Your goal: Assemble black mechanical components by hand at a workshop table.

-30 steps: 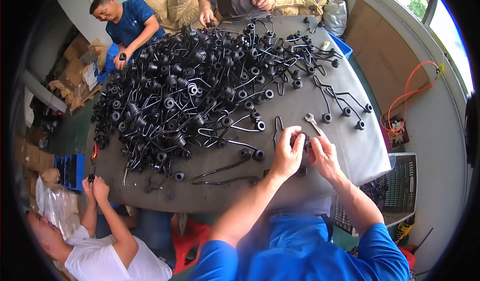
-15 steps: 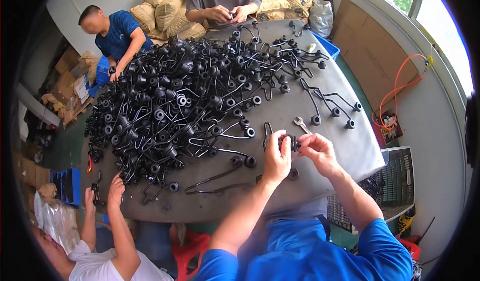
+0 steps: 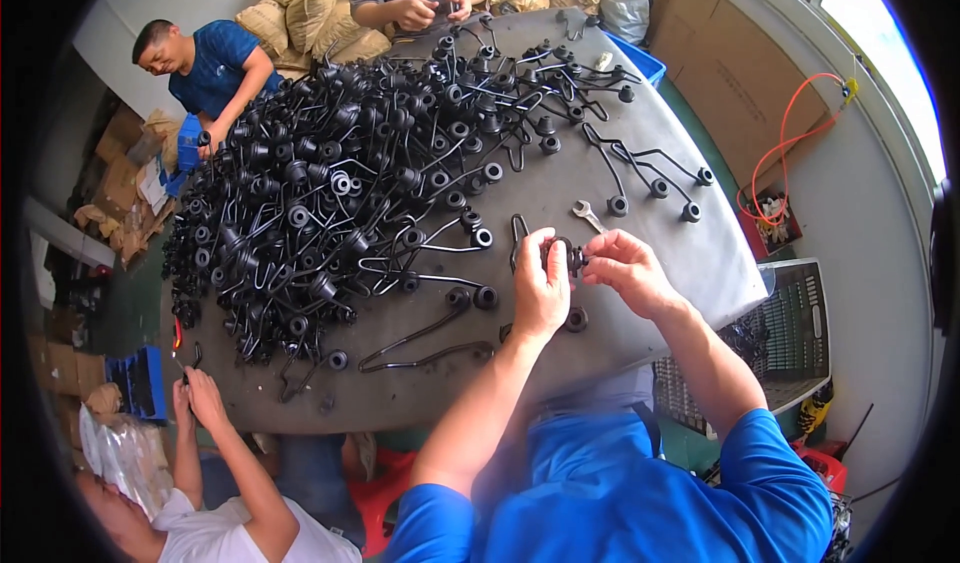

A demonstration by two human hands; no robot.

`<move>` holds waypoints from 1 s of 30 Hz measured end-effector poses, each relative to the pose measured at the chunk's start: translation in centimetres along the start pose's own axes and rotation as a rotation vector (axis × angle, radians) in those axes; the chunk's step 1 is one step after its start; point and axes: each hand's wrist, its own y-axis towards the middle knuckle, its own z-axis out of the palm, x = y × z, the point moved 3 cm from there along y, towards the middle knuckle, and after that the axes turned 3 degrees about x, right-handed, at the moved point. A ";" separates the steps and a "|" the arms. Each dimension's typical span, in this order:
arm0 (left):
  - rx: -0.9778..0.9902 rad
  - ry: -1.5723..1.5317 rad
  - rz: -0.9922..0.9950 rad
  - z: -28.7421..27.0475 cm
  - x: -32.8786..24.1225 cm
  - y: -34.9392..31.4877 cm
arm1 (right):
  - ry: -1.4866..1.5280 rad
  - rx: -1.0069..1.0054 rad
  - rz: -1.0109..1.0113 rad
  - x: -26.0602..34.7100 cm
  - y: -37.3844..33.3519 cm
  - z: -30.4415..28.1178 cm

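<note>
In front of me, over the near part of the grey table (image 3: 690, 283), my left hand (image 3: 543, 291) is closed around a bent black metal rod with rubber bushings (image 3: 518, 238). The rod's looped end sticks out past the left fingers. My right hand (image 3: 632, 275) pinches at the bushing end, close beside the left fingertips; what exactly its fingertips grip is partly hidden. Just beyond my hands lies a silver open-end wrench (image 3: 588, 216). A loose black bushing (image 3: 576, 320) sits on the table below my hands. Another bent rod (image 3: 425, 360) rests to the left.
A large heap of similar black rods (image 3: 320, 183) covers the table's left and middle. Co-workers handle parts at the far side, left and near left. A grey plastic crate (image 3: 800, 333) stands off the right corner, and a red stool (image 3: 380, 498) is below the near edge.
The whole view has shifted slightly, so the table appears higher and further left. My hands keep hold of the rod. The near-left co-worker's hands have come together.
</note>
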 end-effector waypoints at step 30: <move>0.313 -0.241 0.032 0.6 -5.3 -1.1 | -0.880 0.010 -0.611 2.8 -3.7 2.1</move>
